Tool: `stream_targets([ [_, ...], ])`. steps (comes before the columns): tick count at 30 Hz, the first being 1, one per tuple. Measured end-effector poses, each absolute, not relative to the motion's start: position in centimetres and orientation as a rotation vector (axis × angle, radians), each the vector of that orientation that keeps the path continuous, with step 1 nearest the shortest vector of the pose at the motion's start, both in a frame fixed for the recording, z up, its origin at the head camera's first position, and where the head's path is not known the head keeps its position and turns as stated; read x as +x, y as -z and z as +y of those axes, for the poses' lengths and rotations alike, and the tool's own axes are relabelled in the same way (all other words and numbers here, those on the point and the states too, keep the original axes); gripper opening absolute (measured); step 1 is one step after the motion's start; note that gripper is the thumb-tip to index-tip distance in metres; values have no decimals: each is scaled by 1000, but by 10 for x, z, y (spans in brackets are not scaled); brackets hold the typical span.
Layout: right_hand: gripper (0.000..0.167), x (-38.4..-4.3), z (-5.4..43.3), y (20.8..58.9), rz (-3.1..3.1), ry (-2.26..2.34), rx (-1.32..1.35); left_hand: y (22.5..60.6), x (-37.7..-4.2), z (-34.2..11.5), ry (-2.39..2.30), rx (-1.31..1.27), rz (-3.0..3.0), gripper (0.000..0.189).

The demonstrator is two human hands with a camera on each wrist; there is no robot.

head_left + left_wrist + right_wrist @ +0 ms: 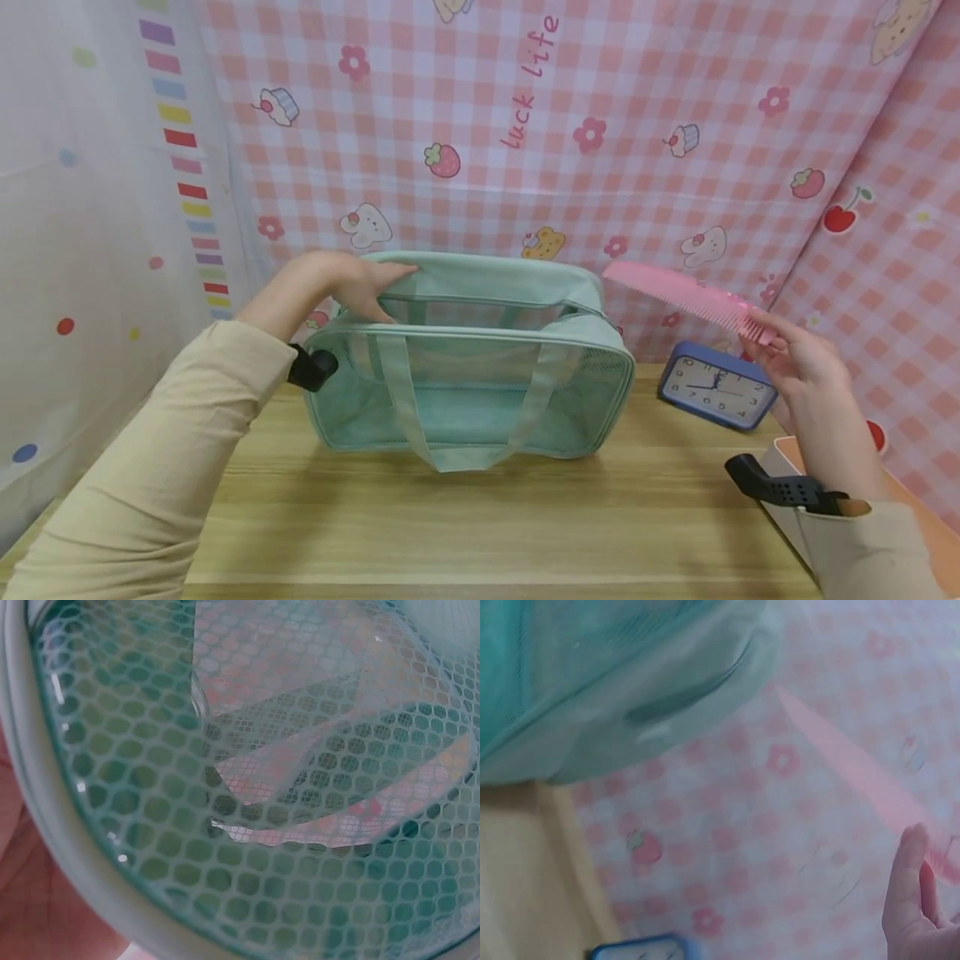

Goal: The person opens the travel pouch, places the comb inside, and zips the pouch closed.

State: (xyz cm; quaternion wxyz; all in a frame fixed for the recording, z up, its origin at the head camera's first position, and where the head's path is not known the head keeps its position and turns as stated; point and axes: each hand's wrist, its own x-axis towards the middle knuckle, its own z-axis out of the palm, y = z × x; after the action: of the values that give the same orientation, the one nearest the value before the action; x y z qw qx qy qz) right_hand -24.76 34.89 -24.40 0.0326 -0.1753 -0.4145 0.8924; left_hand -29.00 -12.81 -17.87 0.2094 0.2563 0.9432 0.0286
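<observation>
A mint-green bag (pixel 468 408) with clear mesh sides stands upright on the wooden table, its top zip opening parted and one strap handle hanging down the front. My left hand (pixel 358 285) holds the bag's top rim at the left end, thumb toward the opening; some of its fingers are hidden. In the left wrist view the mesh side (pixel 255 877) fills most of the picture. To the right of the bag, my right hand (pixel 798 354) pinches a pink comb (pixel 682 293) by one end. The comb is raised above the table, teeth downward, its far tip near the bag's upper right corner.
A blue alarm clock (pixel 717 386) stands on the table (pixel 480 533) at the back right, below the comb. An orange-and-white box (pixel 787 454) sits at the right edge, partly behind the right forearm. Pink checked cloth (pixel 480 108) hangs behind the table.
</observation>
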Motion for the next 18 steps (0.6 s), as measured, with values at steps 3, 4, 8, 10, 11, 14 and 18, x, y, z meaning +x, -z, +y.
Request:
stream_targets([
  [3, 33, -246, 340, 233, -1264, -2803, -446, 179, -290, -128, -77, 717, 2623, 82],
  [4, 31, -246, 336, 229, -1272, -2816, -430, 179, -289, -128, -79, 714, 2623, 82],
  [8, 20, -246, 320, 219, -1363, -2830, -380, 179, -290, -129, -84, 712, 2622, 83],
  [10, 17, -246, 311, 215, -1432, -2824, -357, 179, -290, -129, -83, 714, 2623, 82],
  [11, 17, -247, 307, 214, -1477, -2809, -348, 179, -290, -129, -82, 715, 2624, 82],
  [14, 12, -250, 292, 211, -1632, -2753, -303, 179, -290, -129, -78, 714, 2625, 82],
  [18, 8, -254, 272, 211, -1859, -2638, -271, 179, -290, -129, -83, 709, 2622, 81],
])
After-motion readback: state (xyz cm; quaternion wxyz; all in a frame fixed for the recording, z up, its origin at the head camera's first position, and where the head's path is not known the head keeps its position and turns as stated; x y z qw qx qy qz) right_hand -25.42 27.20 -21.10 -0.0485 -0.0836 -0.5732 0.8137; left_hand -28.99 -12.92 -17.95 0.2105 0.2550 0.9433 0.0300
